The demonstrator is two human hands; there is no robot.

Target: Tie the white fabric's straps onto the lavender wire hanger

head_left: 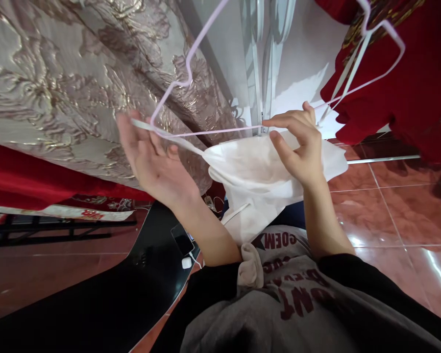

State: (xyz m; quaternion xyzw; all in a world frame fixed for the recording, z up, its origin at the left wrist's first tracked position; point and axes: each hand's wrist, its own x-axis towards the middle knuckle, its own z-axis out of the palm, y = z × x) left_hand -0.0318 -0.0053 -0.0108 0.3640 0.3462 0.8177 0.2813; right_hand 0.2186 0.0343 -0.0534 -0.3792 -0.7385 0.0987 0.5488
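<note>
A thin white wire hanger (191, 73) hangs in front of me, its lower bar running across the middle. A white garment (257, 171) with thin straps droops from that bar. My left hand (150, 157) is palm-up under the bar's left end, with a strap lying across its fingers. My right hand (299, 142) pinches the garment's top edge at the bar, to the right of centre. A second white hanger (385, 44) carries a red garment (419, 73) at the upper right.
A beige and gold patterned curtain (66, 83) fills the upper left, with red fabric (29, 176) below it. A black glossy table (132, 284) holds a phone (183, 241) and a white charger (186, 263). Shiny red floor tiles (397, 206) lie to the right.
</note>
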